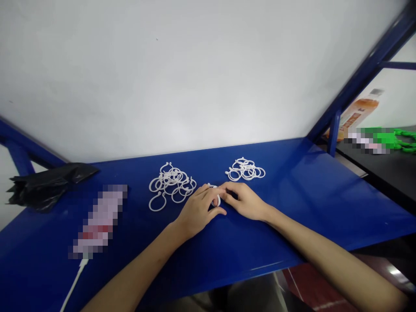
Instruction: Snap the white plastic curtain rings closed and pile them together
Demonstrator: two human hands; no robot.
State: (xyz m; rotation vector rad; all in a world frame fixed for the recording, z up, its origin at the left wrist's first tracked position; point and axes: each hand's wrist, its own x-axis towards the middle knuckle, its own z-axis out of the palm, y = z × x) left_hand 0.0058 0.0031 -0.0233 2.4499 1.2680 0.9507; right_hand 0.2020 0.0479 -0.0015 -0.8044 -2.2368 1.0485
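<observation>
Between my two hands is a white plastic ring (219, 201), like a curtain ring, partly hidden by the fingers. My left hand (199, 209) is closed around it from the left, with the thumb stretched out below. From the right, my right hand (246, 201) pinches at the ring's edge, its fingertips meeting those of my left hand. A larger pile of white rings (173, 178), several with small ball ends, lies just beyond my left hand. A smaller pile of such rings (247, 169) lies beyond my right hand.
All this rests on a blue table (273, 255) against a white wall. At left lie a black plastic bag (48, 186) and a blurred-out flat object (100, 221) with a white cable (73, 286). On the right, a bottle (359, 113) and green items (404, 139) sit on a dark surface.
</observation>
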